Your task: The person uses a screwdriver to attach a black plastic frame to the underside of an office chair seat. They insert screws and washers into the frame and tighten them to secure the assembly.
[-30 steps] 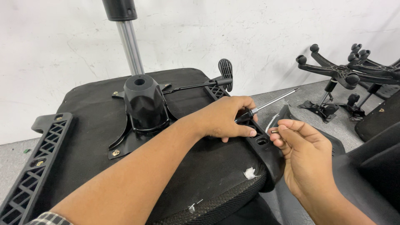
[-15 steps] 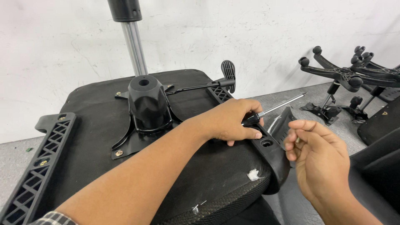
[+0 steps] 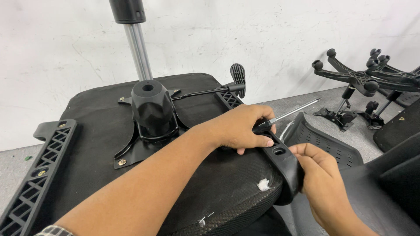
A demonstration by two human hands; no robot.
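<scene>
An upturned black chair seat (image 3: 96, 131) lies before me, with a black metal mechanism plate and cone (image 3: 151, 109) screwed to it. My left hand (image 3: 240, 127) reaches across the seat and grips the black handle of a screwdriver (image 3: 297, 110), whose steel shaft points up and to the right. A black plastic armrest bracket (image 3: 286, 168) runs along the seat's right edge. My right hand (image 3: 326, 183) clasps the bracket's near end, with its fingertips beside an oval hole in it.
A chrome gas cylinder (image 3: 138, 48) rises from the mechanism, and a paddle lever (image 3: 238, 78) sticks out to the right. A second ribbed bracket (image 3: 39, 170) lines the seat's left edge. Black star bases (image 3: 354, 78) and a mesh shell (image 3: 323, 142) lie on the floor at right.
My right hand, held up beside the screwdriver with pinched fingers before, has come down onto the bracket's near end. My left hand keeps the screwdriver in about the same place.
</scene>
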